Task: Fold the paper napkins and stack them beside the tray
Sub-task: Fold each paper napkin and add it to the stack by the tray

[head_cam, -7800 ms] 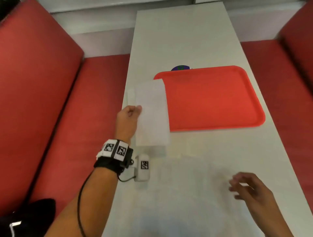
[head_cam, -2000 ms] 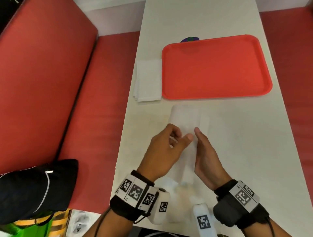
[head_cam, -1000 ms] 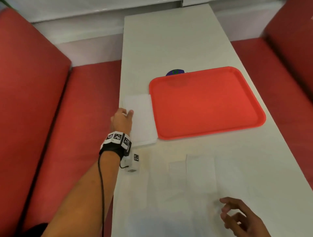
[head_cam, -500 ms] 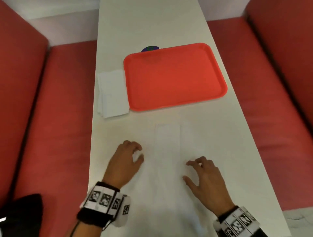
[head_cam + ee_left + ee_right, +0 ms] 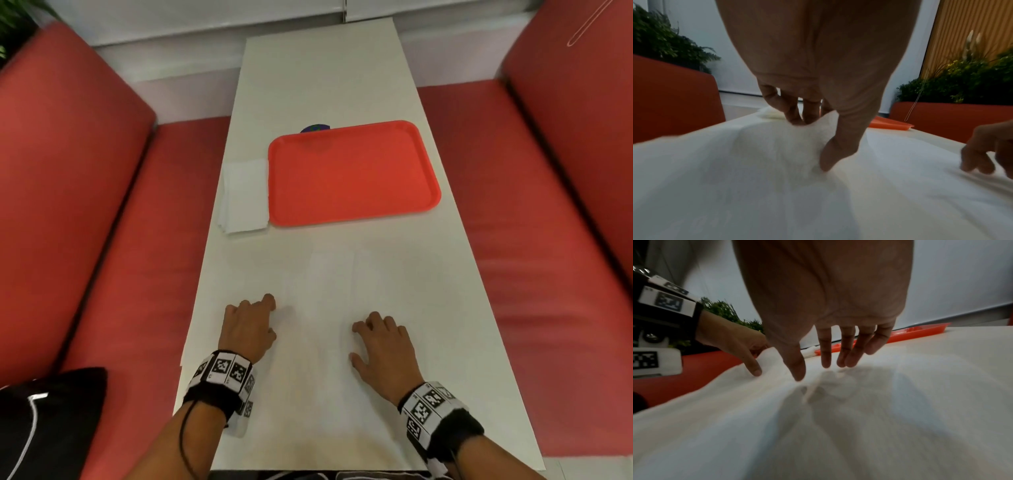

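head view: loose napkin (image 5: pixel 322 325) beneath left hand (image 5: pixel 248 330), pinching up a ridge of it, and right hand (image 5: pixel 383 349), spread on it

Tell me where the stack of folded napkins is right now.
In the head view, the stack of folded napkins lies on the white table, directly beside the left rim of the red tray, beyond the left hand.
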Motion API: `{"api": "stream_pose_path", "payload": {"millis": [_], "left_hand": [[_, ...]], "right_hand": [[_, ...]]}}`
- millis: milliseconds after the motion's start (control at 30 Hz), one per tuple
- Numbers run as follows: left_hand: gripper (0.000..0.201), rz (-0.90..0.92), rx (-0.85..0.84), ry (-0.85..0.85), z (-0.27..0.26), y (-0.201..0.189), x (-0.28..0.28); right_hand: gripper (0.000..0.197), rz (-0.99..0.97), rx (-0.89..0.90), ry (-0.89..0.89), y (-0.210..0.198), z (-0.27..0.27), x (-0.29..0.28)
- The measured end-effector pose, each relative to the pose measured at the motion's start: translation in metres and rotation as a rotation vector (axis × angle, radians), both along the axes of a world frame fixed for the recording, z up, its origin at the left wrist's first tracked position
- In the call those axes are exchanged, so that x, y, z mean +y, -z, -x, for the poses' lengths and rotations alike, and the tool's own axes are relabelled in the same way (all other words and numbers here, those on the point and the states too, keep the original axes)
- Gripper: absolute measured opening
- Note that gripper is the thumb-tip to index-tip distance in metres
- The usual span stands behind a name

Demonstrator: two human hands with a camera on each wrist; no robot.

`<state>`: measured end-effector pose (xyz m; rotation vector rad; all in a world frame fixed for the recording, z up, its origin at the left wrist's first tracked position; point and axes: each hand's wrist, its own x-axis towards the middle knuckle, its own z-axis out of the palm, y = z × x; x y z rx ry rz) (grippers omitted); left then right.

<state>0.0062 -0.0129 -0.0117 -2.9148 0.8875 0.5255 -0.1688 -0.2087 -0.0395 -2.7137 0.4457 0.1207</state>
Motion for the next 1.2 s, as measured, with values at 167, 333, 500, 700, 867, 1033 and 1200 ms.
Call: {"api": "stream_pose_path", "payload": {"millis": [167,333,500,700,867,1033,1200], "left_hand": [[0.034,0.090,-0.008,0.046,0.006,-0.027,-0.001],[0.026,0.199,0.045,0.137,0.006,-0.058,-0.009],[0.044,0.364,0.055,0.081,-0.009,-0.040,-0.015],[0.054,0.304,0.007,0.007,0.000,-0.008,-0.003],[0.056,0.200,0.081,-0.003,0.013,0.013,0.008],[0.048,0.168,0.053,-0.010,0.014,0.018,0.007],[0.063,0.306,0.035,-0.115,0.014,0.010,-0.001]], "right_hand": [[0.062,-0.380,-0.044,-0.076,-0.023,-0.013,0.011],[0.050,-0.733,0.004,0.007,-0.038,-0.035,0.029],[0.013,-0.728,-0.081,0.268,-0.021,-0.047,0.027],[0.010,-0.549,-0.083,0.273,-0.008,-0.039,0.008],[0.030,-0.277,-0.083,0.171,-0.008,-0.035,-0.006],[0.038,-0.142,-0.030,0.153,-0.007,-0.035,-0.015],[0.015,-0.162,-0.221,0.047,-0.033,-0.034,-0.015]]}}
